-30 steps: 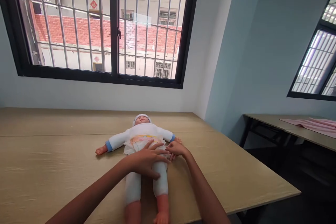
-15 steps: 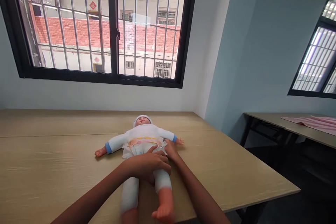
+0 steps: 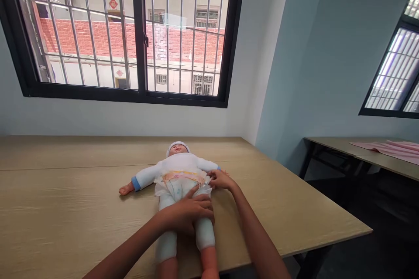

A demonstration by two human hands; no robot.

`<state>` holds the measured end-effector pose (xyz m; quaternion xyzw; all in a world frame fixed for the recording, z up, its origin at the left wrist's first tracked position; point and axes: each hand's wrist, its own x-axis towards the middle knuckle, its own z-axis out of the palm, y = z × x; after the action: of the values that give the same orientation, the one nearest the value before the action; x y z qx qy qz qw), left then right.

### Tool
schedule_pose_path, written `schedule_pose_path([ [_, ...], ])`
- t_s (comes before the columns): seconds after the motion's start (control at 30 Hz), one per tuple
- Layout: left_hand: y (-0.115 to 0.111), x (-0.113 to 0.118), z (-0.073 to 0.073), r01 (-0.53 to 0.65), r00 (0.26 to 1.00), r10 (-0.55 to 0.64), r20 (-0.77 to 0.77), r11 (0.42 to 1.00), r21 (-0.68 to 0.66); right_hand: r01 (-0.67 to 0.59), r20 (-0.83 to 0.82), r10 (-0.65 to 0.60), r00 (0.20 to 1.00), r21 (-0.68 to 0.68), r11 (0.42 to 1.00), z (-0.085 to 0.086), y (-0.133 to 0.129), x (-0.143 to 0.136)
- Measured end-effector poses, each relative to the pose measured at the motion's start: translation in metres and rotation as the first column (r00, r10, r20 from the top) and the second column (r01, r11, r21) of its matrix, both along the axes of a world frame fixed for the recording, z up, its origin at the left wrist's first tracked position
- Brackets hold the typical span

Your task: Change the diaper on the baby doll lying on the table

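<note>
A baby doll (image 3: 180, 162) in a white suit with blue cuffs and a white cap lies on its back, head toward the window. Around its hips is a white diaper (image 3: 175, 186) with an orange and yellow waistband and ruffled leg edges. My left hand (image 3: 193, 212) is wrapped over the doll's thigh on the right, just below the diaper. At the diaper's right edge my right hand (image 3: 220, 180) pinches the ruffle between thumb and fingers. The doll's hand on that side is partly hidden behind my right hand.
The doll lies on a light wooden table (image 3: 72, 218), whose front edge runs below its legs. A barred window (image 3: 140, 93) is in the wall behind. Another table (image 3: 330, 143) at the right carries a pink striped cloth (image 3: 389, 150).
My right hand has moved slightly up and right along the diaper's edge, its fingers now pinching the ruffle. My left hand stays on the thigh. The doll's legs have shifted a little right.
</note>
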<state>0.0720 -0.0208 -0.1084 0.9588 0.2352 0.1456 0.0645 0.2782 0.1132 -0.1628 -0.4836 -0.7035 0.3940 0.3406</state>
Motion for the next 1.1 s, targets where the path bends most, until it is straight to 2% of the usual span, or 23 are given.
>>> schedule_pose_path([
  [0.17,-0.004,0.002,-0.001,0.079,0.997,-0.081,0.009,0.987,0.142,-0.002,-0.068,-0.003,0.998,-0.073,0.997,0.013,0.001,0.019],
  [0.33,-0.005,-0.001,0.021,0.163,0.987,-0.163,-0.004,0.983,0.080,0.030,-0.148,-0.041,0.988,-0.075,0.997,0.025,-0.002,0.028],
  [0.4,-0.002,0.000,0.032,0.095,0.995,-0.096,0.039,0.995,0.032,-0.008,-0.179,-0.006,0.984,-0.079,0.997,0.030,-0.008,0.031],
  [0.5,0.010,0.006,0.040,-0.119,0.986,0.115,0.124,0.992,0.030,-0.143,-0.217,0.117,0.969,-0.107,0.984,0.038,-0.017,0.035],
  [0.57,0.021,0.010,0.037,-0.207,0.971,0.195,0.138,0.975,0.075,-0.180,-0.242,0.148,0.959,-0.116,0.977,0.041,-0.020,0.036],
  [0.7,0.038,0.016,0.023,-0.287,0.955,0.272,0.114,0.947,0.145,-0.041,-0.336,0.017,0.942,-0.065,0.997,0.043,-0.017,0.037],
  [0.8,0.044,0.018,0.014,-0.366,0.931,0.357,0.082,0.905,0.217,-0.011,-0.384,-0.002,0.923,-0.032,0.999,0.044,-0.015,0.036],
  [0.9,0.047,0.020,0.008,-0.425,0.904,0.424,0.062,0.868,0.255,-0.059,-0.293,0.039,0.955,-0.060,0.996,0.044,-0.017,0.034],
  [1.0,0.050,0.020,0.004,-0.478,0.877,0.472,0.094,0.833,0.279,-0.116,-0.125,0.096,0.988,-0.171,0.978,0.042,-0.021,0.033],
  [1.1,0.051,0.020,0.000,-0.518,0.854,0.505,0.128,0.802,0.298,-0.141,-0.044,0.135,0.990,-0.257,0.956,0.039,-0.023,0.032],
])
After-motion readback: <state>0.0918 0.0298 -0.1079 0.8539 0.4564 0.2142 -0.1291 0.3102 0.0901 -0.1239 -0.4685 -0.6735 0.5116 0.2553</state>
